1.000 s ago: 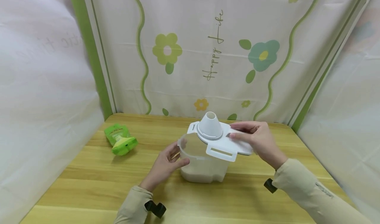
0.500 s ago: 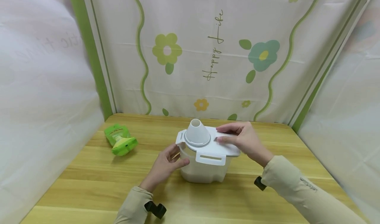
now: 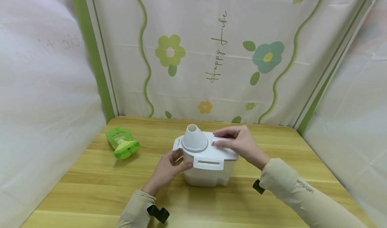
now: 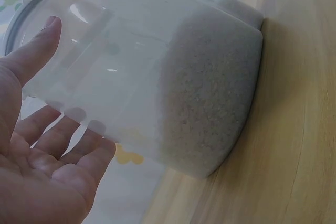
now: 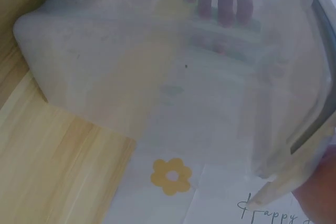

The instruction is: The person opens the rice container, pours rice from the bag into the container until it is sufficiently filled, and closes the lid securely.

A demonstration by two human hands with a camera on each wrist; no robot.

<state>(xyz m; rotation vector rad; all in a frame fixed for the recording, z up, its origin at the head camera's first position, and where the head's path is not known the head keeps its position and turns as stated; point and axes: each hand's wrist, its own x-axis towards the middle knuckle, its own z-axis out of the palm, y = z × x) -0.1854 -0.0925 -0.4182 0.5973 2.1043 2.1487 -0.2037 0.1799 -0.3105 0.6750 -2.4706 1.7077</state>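
Observation:
A translucent plastic container (image 3: 207, 178) stands upright on the table, with pale rice-like grains (image 4: 205, 87) in its lower part. On its top sits a white lid (image 3: 222, 151) bearing a cone-shaped spout (image 3: 194, 140) and side clips that stick outward. My right hand (image 3: 242, 146) pinches the lid's raised part between thumb and fingers. Around the container's left end my left hand (image 3: 167, 171) holds on, thumb in front and fingers behind. The left wrist view shows those fingers against the clear wall. Little of my right hand (image 5: 319, 184) appears in the right wrist view.
A green pouch (image 3: 122, 142) lies on the wooden table (image 3: 90, 187) at the left. Printed fabric curtains (image 3: 193, 63) enclose the table at the back and both sides.
My right hand has brought the lid leftward and down, from offset at the right to over the container's mouth. The left hand and container have stayed in place.

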